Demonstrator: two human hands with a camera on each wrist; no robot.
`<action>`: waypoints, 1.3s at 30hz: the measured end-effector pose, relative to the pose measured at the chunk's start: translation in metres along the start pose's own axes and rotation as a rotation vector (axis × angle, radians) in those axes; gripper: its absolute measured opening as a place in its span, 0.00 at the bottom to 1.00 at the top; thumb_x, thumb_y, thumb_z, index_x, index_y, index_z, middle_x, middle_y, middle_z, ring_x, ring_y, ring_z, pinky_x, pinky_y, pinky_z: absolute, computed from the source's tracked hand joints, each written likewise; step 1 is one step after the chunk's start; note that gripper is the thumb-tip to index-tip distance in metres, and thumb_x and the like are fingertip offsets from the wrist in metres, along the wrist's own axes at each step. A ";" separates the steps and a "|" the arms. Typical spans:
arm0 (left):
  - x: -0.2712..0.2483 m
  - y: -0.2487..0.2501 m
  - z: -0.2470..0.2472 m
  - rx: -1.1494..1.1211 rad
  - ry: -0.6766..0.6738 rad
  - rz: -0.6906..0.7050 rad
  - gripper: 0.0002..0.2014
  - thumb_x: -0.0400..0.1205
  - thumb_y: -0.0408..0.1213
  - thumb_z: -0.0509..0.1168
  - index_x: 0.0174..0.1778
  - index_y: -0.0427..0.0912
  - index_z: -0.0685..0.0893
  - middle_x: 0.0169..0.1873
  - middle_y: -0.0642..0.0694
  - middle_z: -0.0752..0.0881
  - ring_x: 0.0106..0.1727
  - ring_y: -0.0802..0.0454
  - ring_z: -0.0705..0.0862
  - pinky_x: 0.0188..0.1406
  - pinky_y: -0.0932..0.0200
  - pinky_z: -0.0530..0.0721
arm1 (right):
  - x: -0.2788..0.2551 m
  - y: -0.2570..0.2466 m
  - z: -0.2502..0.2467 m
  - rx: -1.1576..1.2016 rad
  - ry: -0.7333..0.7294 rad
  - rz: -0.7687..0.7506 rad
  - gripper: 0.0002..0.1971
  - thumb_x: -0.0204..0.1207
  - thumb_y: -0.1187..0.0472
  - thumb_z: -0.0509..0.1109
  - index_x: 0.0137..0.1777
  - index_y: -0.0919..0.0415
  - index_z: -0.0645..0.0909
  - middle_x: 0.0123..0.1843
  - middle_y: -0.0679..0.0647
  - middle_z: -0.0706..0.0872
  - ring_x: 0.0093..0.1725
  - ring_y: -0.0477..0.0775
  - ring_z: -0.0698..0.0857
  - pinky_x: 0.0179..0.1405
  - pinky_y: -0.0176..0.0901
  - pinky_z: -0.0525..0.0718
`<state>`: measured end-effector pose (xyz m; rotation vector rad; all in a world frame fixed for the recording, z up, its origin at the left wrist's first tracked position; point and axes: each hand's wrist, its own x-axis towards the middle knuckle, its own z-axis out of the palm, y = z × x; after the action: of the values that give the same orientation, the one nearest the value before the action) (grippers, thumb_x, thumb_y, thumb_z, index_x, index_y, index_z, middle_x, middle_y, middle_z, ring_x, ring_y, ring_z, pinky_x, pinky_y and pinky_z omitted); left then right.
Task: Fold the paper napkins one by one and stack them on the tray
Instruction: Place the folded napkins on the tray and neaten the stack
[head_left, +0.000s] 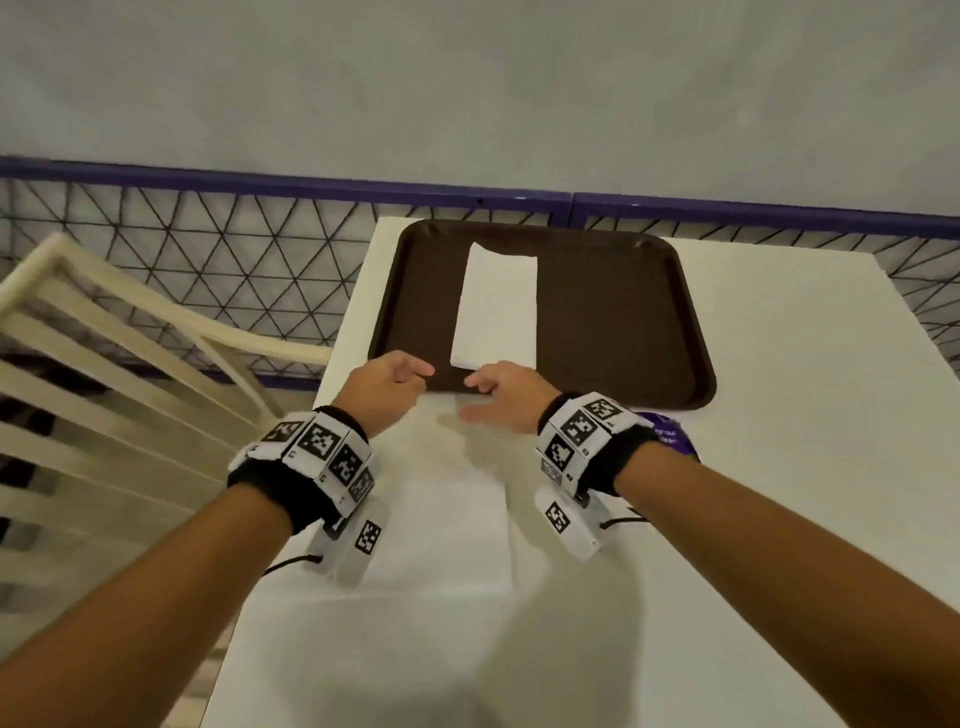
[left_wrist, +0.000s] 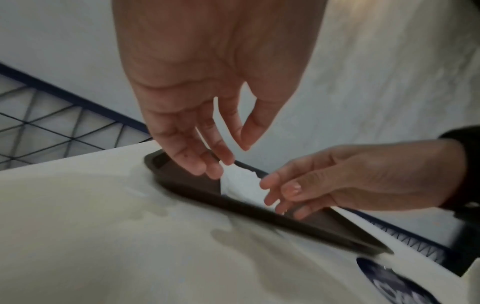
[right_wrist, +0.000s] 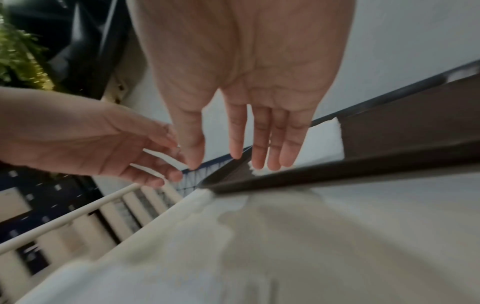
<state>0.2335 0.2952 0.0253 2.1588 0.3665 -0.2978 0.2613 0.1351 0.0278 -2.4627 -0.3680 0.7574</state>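
- A white table (head_left: 779, 415) is seen from above, with a dark brown tray (head_left: 623, 322) set at its far edge, in front of a wire mesh barrier (head_left: 208, 249).
- One folded napkin (head_left: 496, 306), a long white rectangle, is seen lying flat on the tray, left of the tray's centre, its near end close to the tray's near rim.
- The left hand (head_left: 387, 384) is held just over the tray's near rim, fingers loosely extended and spread; nothing is gripped by it in the wrist views.
- The right hand (head_left: 506, 392) is held beside it, also over the near rim, fingers nearly straight and pointing at the napkin's near end; nothing is held. Whether its fingertips touch the napkin cannot be told.
- A flat unfolded napkin (head_left: 441, 530) is seen on the table between the forearms, near the table's front; it is hard to separate from the white tabletop, so whether it is one sheet or several cannot be told.
- A purple packet (head_left: 670, 434) is partly visible behind the right wrist, just beside the tray's near edge.
- A cream slatted chair (head_left: 130, 364) stands to the left of the table.
- Progress is judged as early: one napkin appears to be folded and placed, and the hands appear to be free of it. The sheet on the table is judged to be left to fold and stack on the first.
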 end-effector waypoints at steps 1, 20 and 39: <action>-0.012 -0.007 0.001 0.010 0.007 -0.024 0.05 0.81 0.35 0.61 0.47 0.49 0.80 0.48 0.44 0.83 0.54 0.44 0.83 0.56 0.55 0.78 | -0.005 -0.006 0.011 -0.045 -0.052 -0.023 0.31 0.74 0.50 0.72 0.74 0.60 0.71 0.73 0.57 0.74 0.72 0.55 0.74 0.70 0.41 0.70; -0.114 -0.110 -0.016 -0.074 0.083 -0.333 0.44 0.72 0.28 0.74 0.80 0.39 0.55 0.73 0.40 0.69 0.74 0.41 0.70 0.72 0.49 0.70 | -0.034 -0.019 0.094 -0.485 -0.215 0.012 0.46 0.57 0.39 0.78 0.74 0.57 0.67 0.70 0.57 0.69 0.73 0.61 0.69 0.71 0.59 0.72; -0.107 -0.104 0.003 -0.421 -0.096 0.027 0.17 0.71 0.17 0.70 0.42 0.45 0.79 0.39 0.49 0.81 0.41 0.54 0.79 0.42 0.64 0.78 | -0.117 0.061 0.057 0.398 0.239 0.086 0.35 0.68 0.66 0.78 0.74 0.54 0.69 0.67 0.55 0.76 0.68 0.51 0.74 0.63 0.35 0.69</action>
<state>0.0956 0.3338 -0.0175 1.7291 0.3136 -0.2804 0.1397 0.0617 0.0056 -2.1667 -0.0173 0.5033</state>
